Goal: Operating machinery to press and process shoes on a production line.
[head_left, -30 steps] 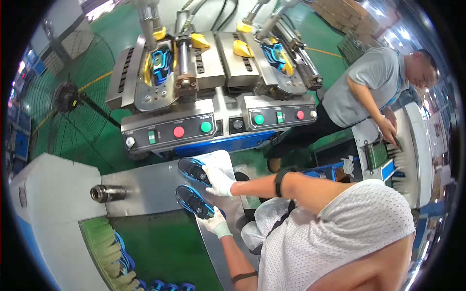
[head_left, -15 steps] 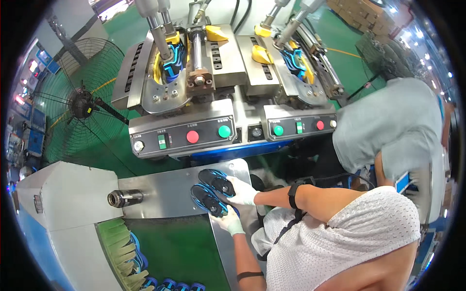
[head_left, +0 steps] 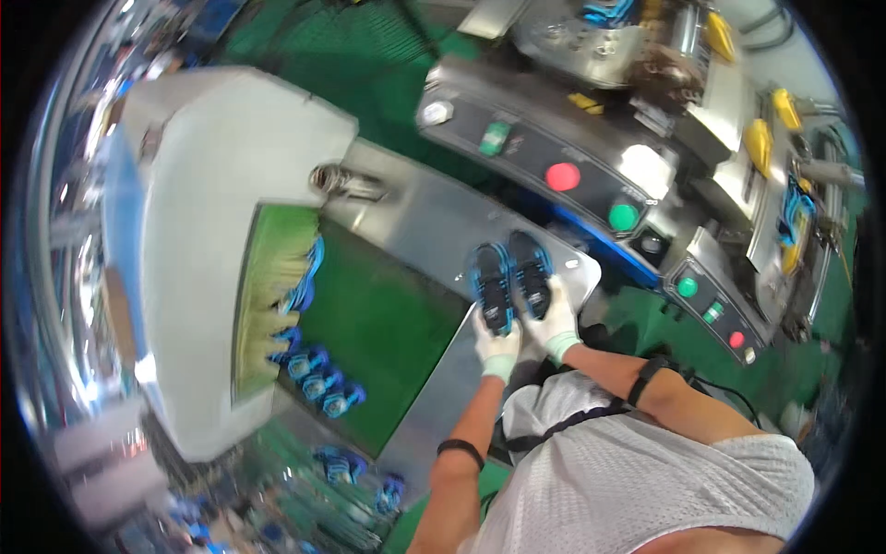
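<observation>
A pair of black shoes with blue edging is held side by side over the right end of a metal ledge (head_left: 434,222). My gloved left hand (head_left: 497,347) is closed around the near end of the left shoe (head_left: 491,275). Beside it, my gloved right hand (head_left: 556,325) grips the near end of the right shoe (head_left: 528,261). The shoes' far ends point away from me, and the fingers under them are hidden. Blur keeps me from telling whether the shoes touch the ledge.
A green conveyor belt (head_left: 388,323) carries several blue shoes (head_left: 320,381) toward a strip curtain (head_left: 277,314) on a white housing (head_left: 208,185). A dark metal cylinder (head_left: 349,181) sits on the ledge. Beyond stands a press machine with a button panel (head_left: 544,152).
My view has swung left and tilted, so the press sits farther right and more of the belt shows. Both hands still hold the shoes. The other person has left the view.
</observation>
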Demonstrator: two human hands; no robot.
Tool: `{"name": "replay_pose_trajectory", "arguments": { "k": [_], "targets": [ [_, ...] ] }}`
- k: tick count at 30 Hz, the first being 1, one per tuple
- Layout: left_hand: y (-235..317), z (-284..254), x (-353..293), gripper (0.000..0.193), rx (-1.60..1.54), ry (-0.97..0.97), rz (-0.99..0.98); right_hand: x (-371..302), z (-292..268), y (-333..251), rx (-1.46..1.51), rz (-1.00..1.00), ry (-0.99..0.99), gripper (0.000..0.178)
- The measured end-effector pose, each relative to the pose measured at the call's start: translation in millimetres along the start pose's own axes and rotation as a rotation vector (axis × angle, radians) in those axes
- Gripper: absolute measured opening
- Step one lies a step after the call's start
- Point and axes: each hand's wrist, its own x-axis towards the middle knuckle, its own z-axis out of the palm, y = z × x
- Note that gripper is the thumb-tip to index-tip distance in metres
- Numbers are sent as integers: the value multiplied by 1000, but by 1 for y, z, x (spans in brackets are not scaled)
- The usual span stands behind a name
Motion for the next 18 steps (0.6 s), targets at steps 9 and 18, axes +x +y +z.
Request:
{"name": "replay_pose_trajectory", "arguments": {
  "k": [9, 18],
  "targets": [
    [13, -14, 1, 81, 67, 23, 93, -5, 18, 18, 43, 72, -116, 90],
    [1, -2, 5, 73, -161, -13, 144, -2, -17, -54, 44, 70, 10, 70]
  ]
}}
